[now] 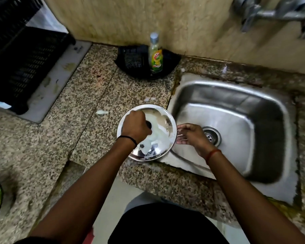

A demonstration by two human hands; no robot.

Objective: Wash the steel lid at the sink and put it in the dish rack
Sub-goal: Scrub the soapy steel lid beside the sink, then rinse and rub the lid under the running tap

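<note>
I am gripping the dark knob at the centre of the steel lid with my left hand, fingers curled round it. The lid is sitting at the worktop's front edge, just left of the sink, with its right rim overlapping the sink's left flange. White residue is streaking the lid's upper face. The lid is round, so no long axis applies; its face is pointing up toward the camera.

My right hand is hanging over the sink basin with fingers relaxed and spread, fingertips at the lid's right rim. I cannot tell whether they are touching it.

The governing relation: the lid is lying left of the basin, and the drain is lying just beyond my right hand. I am judging that the next move is a short carry rightward over the basin, with my left hand bearing the load.

The tap is mounted above the sink's far edge. The dish rack is standing at the worktop's far left corner, well apart from the lid.
</note>
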